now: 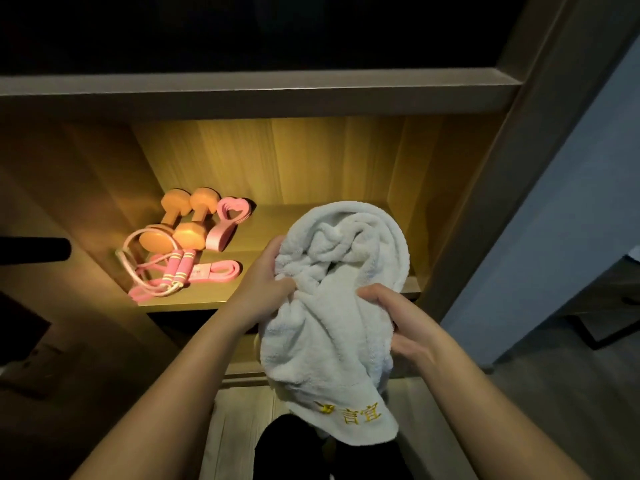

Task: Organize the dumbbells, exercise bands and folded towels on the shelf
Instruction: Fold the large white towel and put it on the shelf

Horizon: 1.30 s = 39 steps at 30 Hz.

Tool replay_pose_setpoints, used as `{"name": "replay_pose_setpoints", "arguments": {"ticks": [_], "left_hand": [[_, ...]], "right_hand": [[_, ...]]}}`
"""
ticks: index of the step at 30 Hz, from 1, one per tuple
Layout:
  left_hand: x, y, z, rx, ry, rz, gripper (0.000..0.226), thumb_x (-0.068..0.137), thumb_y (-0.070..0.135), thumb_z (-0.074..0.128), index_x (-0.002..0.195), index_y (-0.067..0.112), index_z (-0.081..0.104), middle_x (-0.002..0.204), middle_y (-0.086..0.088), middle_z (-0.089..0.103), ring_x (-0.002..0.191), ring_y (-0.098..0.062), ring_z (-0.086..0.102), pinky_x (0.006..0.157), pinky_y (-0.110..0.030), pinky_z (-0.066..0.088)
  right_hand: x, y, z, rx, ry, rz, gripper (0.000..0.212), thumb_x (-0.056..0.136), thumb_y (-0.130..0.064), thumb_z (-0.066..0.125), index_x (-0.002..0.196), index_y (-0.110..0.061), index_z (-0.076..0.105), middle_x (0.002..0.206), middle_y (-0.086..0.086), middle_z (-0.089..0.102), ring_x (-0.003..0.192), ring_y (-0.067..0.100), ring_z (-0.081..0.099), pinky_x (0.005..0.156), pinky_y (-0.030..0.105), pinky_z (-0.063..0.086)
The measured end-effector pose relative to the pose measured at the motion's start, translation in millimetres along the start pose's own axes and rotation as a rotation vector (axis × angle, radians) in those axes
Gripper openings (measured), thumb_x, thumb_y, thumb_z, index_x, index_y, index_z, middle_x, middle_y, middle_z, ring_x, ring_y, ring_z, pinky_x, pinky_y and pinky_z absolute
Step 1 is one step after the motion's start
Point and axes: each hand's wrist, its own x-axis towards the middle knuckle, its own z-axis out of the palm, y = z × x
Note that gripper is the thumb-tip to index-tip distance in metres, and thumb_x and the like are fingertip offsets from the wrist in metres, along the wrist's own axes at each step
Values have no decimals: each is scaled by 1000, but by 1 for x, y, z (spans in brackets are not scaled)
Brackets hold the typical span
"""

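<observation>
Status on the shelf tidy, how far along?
Looks done: two orange dumbbells lie side by side at the left of the shelf, with the pink bands and jump rope grouped beside them.
In hand: the left hand and right hand grip a white towel, bunched rather than folded.
Left: fold it and set it on the shelf's bare right side. No folded towel shows there yet.

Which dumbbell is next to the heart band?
The right dumbbell: the heart band lies just right of it. The left dumbbell sits beyond it, by the rope.
</observation>
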Motion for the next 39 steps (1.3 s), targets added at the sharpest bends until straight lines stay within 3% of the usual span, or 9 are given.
{"name": "replay_pose_setpoints", "arguments": {"ticks": [10, 16, 19, 23, 25, 28, 31, 35, 39], "left_hand": [[-84, -32, 8, 85, -369, -150, 83, 58, -1, 54, 133, 35, 48, 127, 3, 62, 118, -18, 59, 99, -46, 49], [-170, -123, 82, 262, -363, -208, 62, 75, 3, 61, 115, 49, 52, 110, 13, 64, 105, -13, 62, 90, -39, 54], [-190, -132, 106, 287, -307, -147, 58, 81, 2, 48, 112, 50, 52, 101, 14, 66, 92, -11, 62, 77, -34, 52], [-182, -125, 112, 516, -334, -25, 64, 81, 1, 46, 126, 46, 45, 117, 12, 58, 102, -12, 55, 85, -36, 50], [-179, -122, 114, 588, -356, -12, 66, 81, 0, 45, 132, 42, 43, 124, 10, 55, 105, -15, 52, 86, -35, 48], [-177, -120, 115, 576, -363, 7, 69, 81, 1, 45, 136, 44, 40, 129, 10, 54, 107, -15, 53, 80, -31, 46], [-181, -130, 106, 386, -285, -75, 59, 85, 11, 49, 131, 46, 36, 105, 10, 60, 82, -11, 60, 69, -31, 48], [-189, -158, 82, 76, -19, -258, 24, 98, 31, 49, 121, 37, 54, 100, 15, 61, 86, -2, 58, 70, -24, 44], [-178, -188, 55, 386, 37, -321, 29, 98, 18, 49, 126, 24, 56, 125, 5, 58, 111, -12, 53, 86, -27, 41]], "right_hand": [[-62, 103, -38, -66, -139, 102, 91, 42, -12, 97, 125, -3, 62, 128, 21, 62, 120, 35, 59, 107, 51, 40], [-106, 212, -97, -95, 105, 215, 58, 76, -17, 79, 129, -10, 57, 120, 13, 68, 113, 29, 64, 101, 47, 48], [-124, 216, -119, -364, 275, 55, 63, 75, -27, 79, 132, -22, 52, 124, 5, 67, 112, 24, 64, 101, 46, 48], [-119, 177, -117, -865, 483, -141, 85, 86, -28, 68, 153, -31, 15, 150, 4, 36, 130, 23, 45, 103, 41, 44], [-105, 162, -103, -1195, 455, -274, 75, 89, -24, 61, 152, -32, 21, 155, 0, 28, 138, 20, 35, 109, 41, 39], [-79, 155, -78, -1324, 263, -381, 43, 94, -19, 48, 135, -29, 50, 137, -7, 51, 120, 10, 50, 100, 32, 46], [-57, 163, -66, -1471, 220, -381, 21, 96, -26, 43, 99, -21, 63, 98, -4, 63, 88, 13, 57, 78, 37, 52], [-47, 167, -86, -1640, 205, -182, 37, 91, -37, 46, 58, -18, 44, 57, -2, 48, 57, 20, 47, 56, 34, 36], [-46, 136, -74, -1924, 100, 75, 50, 96, -51, 46, 57, -21, 50, 53, -6, 51, 56, 15, 50, 64, 33, 47]]}}
